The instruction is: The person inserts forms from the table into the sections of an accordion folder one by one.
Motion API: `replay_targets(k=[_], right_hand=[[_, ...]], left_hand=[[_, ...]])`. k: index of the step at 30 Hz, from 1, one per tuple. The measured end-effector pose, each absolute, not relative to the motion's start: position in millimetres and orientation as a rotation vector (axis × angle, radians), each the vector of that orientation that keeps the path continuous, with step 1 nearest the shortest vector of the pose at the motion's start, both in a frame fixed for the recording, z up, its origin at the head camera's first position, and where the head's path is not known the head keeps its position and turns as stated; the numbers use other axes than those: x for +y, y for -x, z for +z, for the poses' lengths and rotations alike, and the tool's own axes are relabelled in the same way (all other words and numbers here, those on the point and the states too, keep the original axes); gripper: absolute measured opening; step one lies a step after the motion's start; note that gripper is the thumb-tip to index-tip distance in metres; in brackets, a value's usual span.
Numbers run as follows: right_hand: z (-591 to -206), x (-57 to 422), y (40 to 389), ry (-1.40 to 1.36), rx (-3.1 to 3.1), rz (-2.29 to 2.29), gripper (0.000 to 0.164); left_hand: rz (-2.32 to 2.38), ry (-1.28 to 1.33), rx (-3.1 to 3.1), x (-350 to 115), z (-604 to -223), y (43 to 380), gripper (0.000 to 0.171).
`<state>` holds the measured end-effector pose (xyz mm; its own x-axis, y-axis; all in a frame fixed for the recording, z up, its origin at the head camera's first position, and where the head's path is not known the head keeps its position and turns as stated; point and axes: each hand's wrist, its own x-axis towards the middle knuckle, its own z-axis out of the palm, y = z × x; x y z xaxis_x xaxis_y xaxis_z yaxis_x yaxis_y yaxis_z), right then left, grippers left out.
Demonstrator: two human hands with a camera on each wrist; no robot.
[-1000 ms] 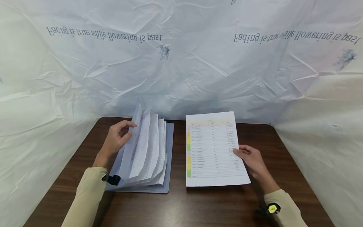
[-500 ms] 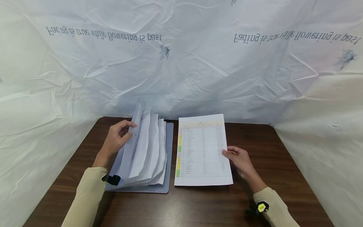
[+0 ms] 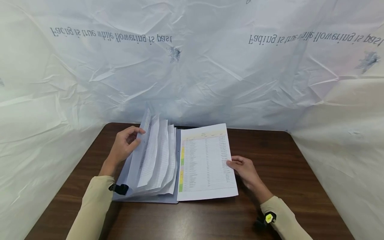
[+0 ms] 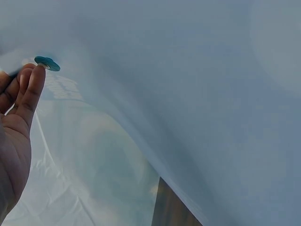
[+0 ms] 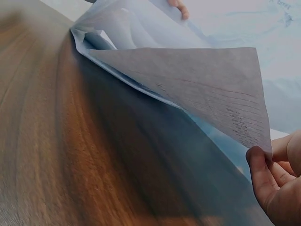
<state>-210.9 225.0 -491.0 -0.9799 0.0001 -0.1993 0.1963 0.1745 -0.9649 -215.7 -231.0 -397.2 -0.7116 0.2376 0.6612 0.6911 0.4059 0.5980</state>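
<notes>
A pale blue plastic document folder (image 3: 159, 199) lies on the left half of the table, with several printed sheets (image 3: 162, 160) fanned out inside it. My left hand (image 3: 123, 143) pinches its raised translucent cover (image 3: 136, 163) between thumb and fingers. A small teal round piece (image 4: 47, 63) shows at those fingertips in the left wrist view. By its right edge, my right hand (image 3: 245, 170) pinches a printed sheet (image 3: 204, 163) with a colour-marked table. This sheet tilts slightly, and its left edge overlaps the folder's right side, close to the fanned papers.
The dark wooden table (image 3: 192, 223) extends in front of the folder and to the right. White wrinkled sheeting (image 3: 204, 83) with printed lettering hangs behind the table and along both sides. Each wrist wears a dark band.
My right hand has carried the printed sheet leftward, from apart on the right to overlapping the folder's right side. My left hand keeps the cover raised in the same place.
</notes>
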Motion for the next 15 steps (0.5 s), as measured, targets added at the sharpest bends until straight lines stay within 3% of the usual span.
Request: replay_targets(k=[15], right_hand=[[-495.6,204.6,212.5,-0.164,2.21,-1.964,0.033]], left_hand=[[-1.265,0.789,-2.183,-230.4,-396.7,214.9,0.021]])
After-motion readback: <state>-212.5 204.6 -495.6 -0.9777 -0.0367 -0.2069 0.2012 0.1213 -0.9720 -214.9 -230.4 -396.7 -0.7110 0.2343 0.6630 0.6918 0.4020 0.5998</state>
